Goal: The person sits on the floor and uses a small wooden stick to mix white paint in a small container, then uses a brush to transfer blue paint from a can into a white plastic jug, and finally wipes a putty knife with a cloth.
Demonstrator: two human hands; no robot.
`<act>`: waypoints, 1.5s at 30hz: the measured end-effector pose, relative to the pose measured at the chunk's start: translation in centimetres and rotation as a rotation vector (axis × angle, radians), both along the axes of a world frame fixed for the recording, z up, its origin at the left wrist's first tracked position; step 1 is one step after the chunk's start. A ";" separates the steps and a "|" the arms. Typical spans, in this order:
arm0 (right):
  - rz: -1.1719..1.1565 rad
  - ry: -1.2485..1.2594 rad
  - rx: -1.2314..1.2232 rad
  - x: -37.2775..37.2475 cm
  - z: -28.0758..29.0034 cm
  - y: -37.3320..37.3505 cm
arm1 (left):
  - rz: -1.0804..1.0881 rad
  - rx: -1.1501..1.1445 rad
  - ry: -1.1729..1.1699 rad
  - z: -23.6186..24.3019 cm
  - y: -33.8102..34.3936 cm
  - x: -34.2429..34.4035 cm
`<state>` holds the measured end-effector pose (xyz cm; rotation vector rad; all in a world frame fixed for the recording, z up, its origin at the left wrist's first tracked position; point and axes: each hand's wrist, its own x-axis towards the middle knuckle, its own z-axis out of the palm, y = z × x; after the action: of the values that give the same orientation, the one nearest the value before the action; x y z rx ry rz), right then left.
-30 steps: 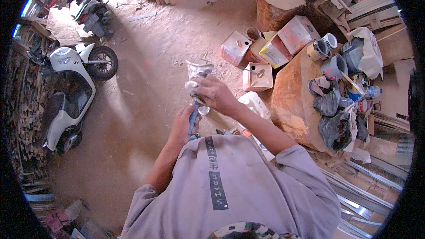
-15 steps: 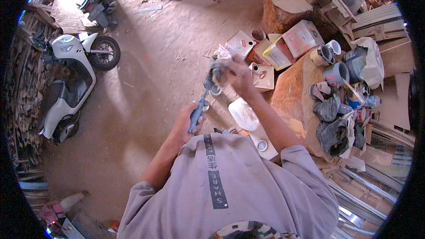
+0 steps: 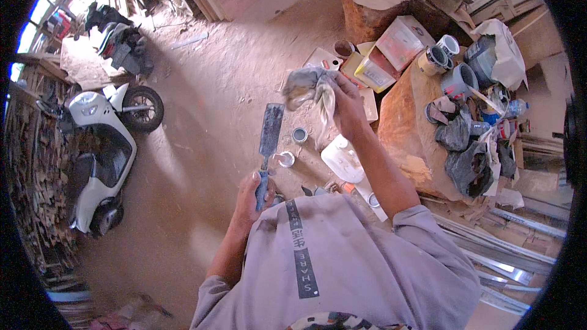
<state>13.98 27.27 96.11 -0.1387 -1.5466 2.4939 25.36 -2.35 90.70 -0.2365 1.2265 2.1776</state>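
My left hand point(image 3: 247, 200) is closed round the blue handle of a putty knife point(image 3: 271, 129), whose long, dark, stained blade points up and away from me. In my right hand point(image 3: 348, 102) is a crumpled, dirty rag point(image 3: 310, 87), gripped at its right side. The rag hangs just beyond and to the right of the blade's tip, apart from it. Below the rag, a small open can point(image 3: 299, 135) of grey stuff stands on the floor. Nearer my left hand is another small round can point(image 3: 285, 159), and a white plastic jug point(image 3: 343, 160) lies under my right forearm.
A large wooden block point(image 3: 400, 137) stands to the right, with buckets point(image 3: 460, 80) and black plastic bags point(image 3: 469, 168) beyond it. Several paint containers point(image 3: 378, 68) sit past my right hand. A white scooter point(image 3: 101, 128) and stacked wood point(image 3: 36, 189) are at the left.
The rag has come off the blade, which it covered before, and the blade now shows bare. My right hand has moved a little right; the whole view has shifted slightly.
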 end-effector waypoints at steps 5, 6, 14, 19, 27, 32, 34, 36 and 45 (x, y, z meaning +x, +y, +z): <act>0.300 0.143 0.692 2.5 2.7 -4.0 | -0.079 -0.017 0.181 0.4 0.4 -0.2; 0.322 0.056 0.590 2.9 3.6 -4.8 | -0.050 -0.005 0.160 0.6 0.7 -0.1; 0.054 -0.067 0.624 2.8 2.4 -6.5 | -0.034 -0.149 0.042 3.1 2.8 0.4; -0.089 -0.113 0.264 1.7 2.6 -7.1 | -0.058 0.010 0.064 2.4 3.2 0.0; 0.483 0.130 -0.553 1.5 2.8 -3.0 | 0.017 0.097 -0.056 2.5 3.3 -0.1; 0.187 -0.151 -0.231 4.3 1.2 -7.5 | -0.046 -0.077 0.134 3.8 4.3 -0.9; 0.059 -0.112 -0.398 4.3 2.6 -7.4 | -0.054 -0.078 0.151 4.4 4.7 -1.1; 0.061 -0.056 -0.418 3.8 3.9 -6.3 | -0.077 -0.059 0.138 6.1 5.6 -1.9; -0.392 0.491 0.024 0.8 5.0 13.2 | -0.087 -0.480 0.321 5.3 1.6 0.8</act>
<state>14.78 40.52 101.14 0.1512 -1.2075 2.0079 26.15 -0.76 96.04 -0.0238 1.8981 1.8653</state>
